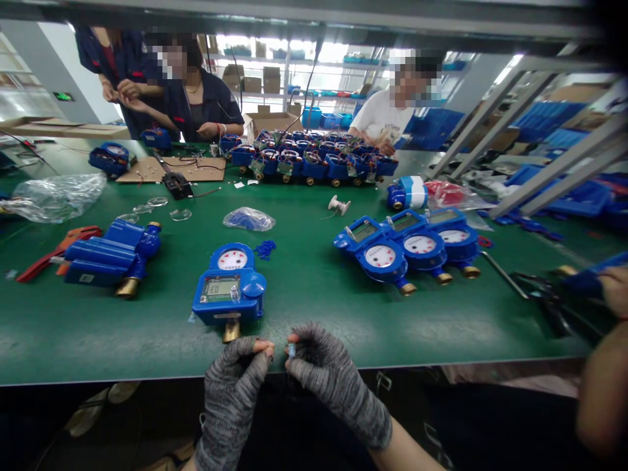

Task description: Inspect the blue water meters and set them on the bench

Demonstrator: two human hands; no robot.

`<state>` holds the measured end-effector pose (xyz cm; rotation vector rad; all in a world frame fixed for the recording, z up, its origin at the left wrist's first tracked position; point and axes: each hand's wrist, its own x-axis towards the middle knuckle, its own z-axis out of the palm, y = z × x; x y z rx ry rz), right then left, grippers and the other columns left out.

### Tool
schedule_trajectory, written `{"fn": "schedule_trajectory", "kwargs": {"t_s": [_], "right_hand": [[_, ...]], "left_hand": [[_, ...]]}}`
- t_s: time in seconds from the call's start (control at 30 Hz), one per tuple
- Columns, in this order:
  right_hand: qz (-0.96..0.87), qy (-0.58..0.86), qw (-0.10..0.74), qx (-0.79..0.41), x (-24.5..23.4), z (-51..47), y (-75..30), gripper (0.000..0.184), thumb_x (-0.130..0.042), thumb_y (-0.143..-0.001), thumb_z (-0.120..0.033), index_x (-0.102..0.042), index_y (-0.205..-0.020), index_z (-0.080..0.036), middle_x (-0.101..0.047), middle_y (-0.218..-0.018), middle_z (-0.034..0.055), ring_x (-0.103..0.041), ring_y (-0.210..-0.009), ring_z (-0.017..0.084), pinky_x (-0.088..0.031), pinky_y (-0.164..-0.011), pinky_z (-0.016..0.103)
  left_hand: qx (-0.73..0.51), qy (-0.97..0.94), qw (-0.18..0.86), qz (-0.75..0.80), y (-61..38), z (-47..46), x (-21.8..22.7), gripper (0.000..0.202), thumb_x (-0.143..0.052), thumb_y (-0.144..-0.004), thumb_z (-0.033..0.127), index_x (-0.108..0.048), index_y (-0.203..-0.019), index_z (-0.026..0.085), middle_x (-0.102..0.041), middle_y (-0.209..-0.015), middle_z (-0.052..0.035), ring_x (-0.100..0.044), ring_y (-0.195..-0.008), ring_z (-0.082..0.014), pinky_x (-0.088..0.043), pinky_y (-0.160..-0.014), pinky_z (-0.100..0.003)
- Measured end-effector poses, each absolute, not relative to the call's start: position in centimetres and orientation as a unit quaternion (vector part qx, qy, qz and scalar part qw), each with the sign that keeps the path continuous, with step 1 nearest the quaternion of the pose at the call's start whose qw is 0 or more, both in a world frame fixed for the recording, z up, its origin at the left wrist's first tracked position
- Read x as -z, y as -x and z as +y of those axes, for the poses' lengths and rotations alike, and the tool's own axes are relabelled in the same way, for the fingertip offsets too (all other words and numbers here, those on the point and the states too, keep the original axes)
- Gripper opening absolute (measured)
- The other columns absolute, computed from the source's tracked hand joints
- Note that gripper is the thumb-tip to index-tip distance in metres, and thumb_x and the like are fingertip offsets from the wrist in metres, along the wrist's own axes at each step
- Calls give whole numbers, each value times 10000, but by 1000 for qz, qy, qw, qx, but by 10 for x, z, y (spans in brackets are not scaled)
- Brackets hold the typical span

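Observation:
Both my hands wear grey knit gloves with bare fingertips and meet at the near edge of the green table [314,314]. My right hand [324,366] pinches a tiny blue part [292,350] between thumb and forefinger. My left hand [240,373] is closed with its fingertips pinched just left of that part; whether it holds anything I cannot make out. Just beyond my hands lies a blue water meter [229,288] with a white dial, a small display and a brass fitting pointing toward me.
Three blue meters [407,248] sit to the right, a closed blue meter [110,252] and an orange tool [59,252] to the left. A bag of blue bits [249,219], a wire spool [339,205] and rows of meters [314,160] lie farther back. Other people work across the table and at right.

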<state>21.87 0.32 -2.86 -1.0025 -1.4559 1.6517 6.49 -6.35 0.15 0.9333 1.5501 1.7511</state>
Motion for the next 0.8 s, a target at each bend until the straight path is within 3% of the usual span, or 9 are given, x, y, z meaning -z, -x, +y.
{"fn": "schedule_trajectory", "kwargs": {"t_s": [0.5,0.67,0.8], "right_hand": [[-589,382,364,-612,29,0,-217,278,-750,-711,-221,-646,-967,-191,-668,-829,24,-625,-728,159,-524,-666,289],[-602,371,390,-590,24,0,-216,264,-784,-678,-232,-672,-914,-198,-682,-837,17,-648,-742,167,-536,-688,290],[-626,379,411,-544,29,-1,-215,255,-776,-684,-204,-666,-914,-206,-672,-834,6,-640,-735,160,-530,-683,282]], "left_hand": [[-656,-310,361,585,-66,-66,8,153,-835,-688,298,-758,-774,198,-756,-829,-64,-714,-807,-181,-570,-766,-209],[-673,-178,498,517,-68,-62,19,272,-893,-601,347,-753,-778,197,-726,-777,-43,-655,-628,-145,-546,-604,-219],[-676,-161,517,499,-71,-61,24,325,-898,-566,423,-742,-768,222,-705,-730,-12,-610,-549,-122,-519,-547,-228]]}}
